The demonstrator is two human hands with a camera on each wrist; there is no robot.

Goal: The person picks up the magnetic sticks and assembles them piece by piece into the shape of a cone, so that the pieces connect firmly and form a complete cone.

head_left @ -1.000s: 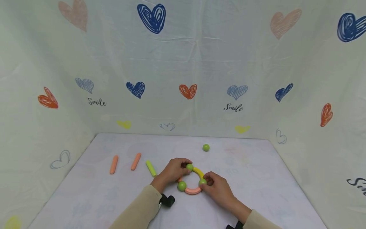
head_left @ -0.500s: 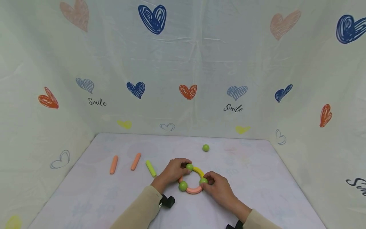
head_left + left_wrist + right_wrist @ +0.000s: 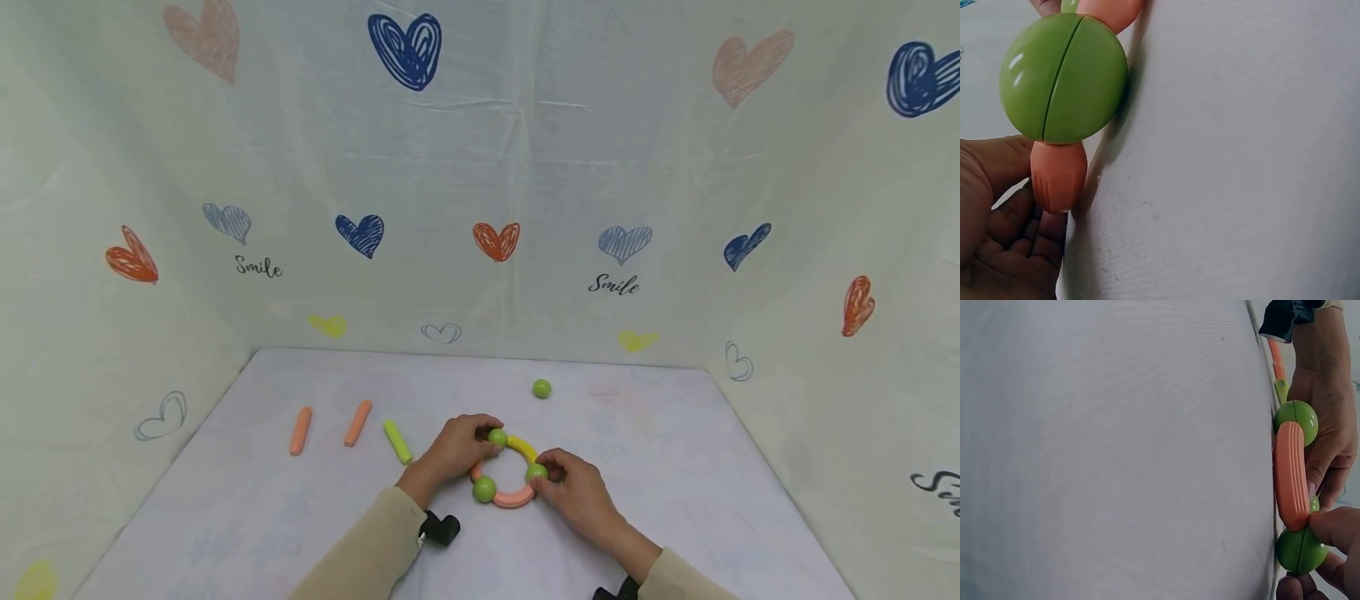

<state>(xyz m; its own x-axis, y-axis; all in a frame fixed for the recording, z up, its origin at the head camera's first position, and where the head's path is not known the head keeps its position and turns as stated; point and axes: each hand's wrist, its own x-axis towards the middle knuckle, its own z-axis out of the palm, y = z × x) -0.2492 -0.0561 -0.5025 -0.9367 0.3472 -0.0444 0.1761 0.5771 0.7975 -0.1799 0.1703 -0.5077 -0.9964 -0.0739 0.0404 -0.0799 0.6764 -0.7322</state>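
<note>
A ring of three green balls and curved rods lies on the white table. My left hand [image 3: 455, 446] pinches the far green ball [image 3: 497, 437] between thumb and fingers. At the ring's right side, my right hand [image 3: 576, 492] holds another green ball [image 3: 536, 472]. Between these two runs a yellow curved rod [image 3: 522, 448]. An orange curved rod [image 3: 514, 498] joins the right ball to the near-left green ball [image 3: 484, 489], which no hand touches. In the left wrist view, a second orange rod [image 3: 1059, 178] leaves that ball toward my left hand, which partly hides it in the head view.
Two straight orange rods [image 3: 301, 431] [image 3: 357, 423] and a yellow-green rod [image 3: 397, 442] lie left of the ring. Behind it sits a loose green ball [image 3: 542, 388]. A heart-printed cloth [image 3: 435, 167] stands behind the white table [image 3: 247, 500].
The near side of the ring has shifted slightly to the right, with its near-left ball and orange rod. Both hands keep their holds and have barely moved.
</note>
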